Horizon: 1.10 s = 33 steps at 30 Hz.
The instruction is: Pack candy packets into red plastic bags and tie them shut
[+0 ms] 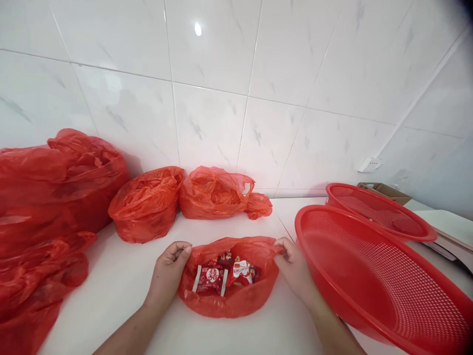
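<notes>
An opened red plastic bag [229, 308] rests on the white table in front of me, its mouth facing up. Inside lie several small wrapped packets, among them a dark red packet [210, 280] with pale ends and a red-and-white packet [241, 271]. My left hand [172, 264] pinches the bag's rim at its left side. At the right side, my right hand [291, 264] grips the rim between thumb and fingers. The mouth is spread wide between both hands.
Red plastic bags stand along the tiled wall: a large bag [62, 182] at left, a rounded bag [148, 204] and a smaller one [218, 195]. A crumpled bag [40, 286] lies front left. At right are a red basket [347, 266], another basket [384, 212] and a cardboard box [388, 192].
</notes>
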Tool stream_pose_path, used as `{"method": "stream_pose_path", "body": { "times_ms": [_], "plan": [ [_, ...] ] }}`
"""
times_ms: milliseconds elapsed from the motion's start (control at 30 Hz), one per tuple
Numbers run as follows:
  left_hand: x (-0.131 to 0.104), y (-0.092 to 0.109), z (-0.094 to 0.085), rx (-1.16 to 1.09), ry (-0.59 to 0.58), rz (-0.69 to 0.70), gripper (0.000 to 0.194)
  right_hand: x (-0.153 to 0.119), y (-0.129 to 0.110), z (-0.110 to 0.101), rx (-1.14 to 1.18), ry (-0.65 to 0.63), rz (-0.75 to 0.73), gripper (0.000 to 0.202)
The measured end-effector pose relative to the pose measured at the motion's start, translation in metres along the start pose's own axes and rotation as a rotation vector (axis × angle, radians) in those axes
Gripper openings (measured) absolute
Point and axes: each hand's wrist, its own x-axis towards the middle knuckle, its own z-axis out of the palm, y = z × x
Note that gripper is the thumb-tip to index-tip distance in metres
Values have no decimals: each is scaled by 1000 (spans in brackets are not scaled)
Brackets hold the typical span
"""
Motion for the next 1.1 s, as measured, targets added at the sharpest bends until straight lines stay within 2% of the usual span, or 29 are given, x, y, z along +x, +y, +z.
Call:
{"method": "stream_pose_path", "body": {
  "times_ms": [133,267,333,400,467,500,633,800,933,1033,1100],
  "plan": [
    [3,-1,-3,-46,46,-4,40,5,20,2,309,-39,139,13],
    [4,-3,-5,-65,39,36,44,9,40,11,354,-133,218,21],
    [4,-2,-5,-49,-20,93,50,9,44,13,333,-155,218,21],
    [2,1,-7,57,-114,143,66,9,44,13,327,-162,203,20],
    [1,5,-10,208,-200,128,79,9,44,12,332,-153,197,20],
    [0,7,-11,244,-243,90,80,9,44,12,337,-144,203,20],
    [-4,13,-12,35,-323,-48,64,11,44,14,357,-121,225,21],
    [-3,31,10,-163,-264,20,45,11,40,14,358,-104,231,25],
    [2,60,26,-266,-317,57,44,11,44,12,399,-130,211,26],
    [7,76,24,-157,-325,96,47,12,48,10,455,-162,190,28],
    [4,78,17,117,-175,200,44,13,49,10,490,-166,189,32]
  ]
}}
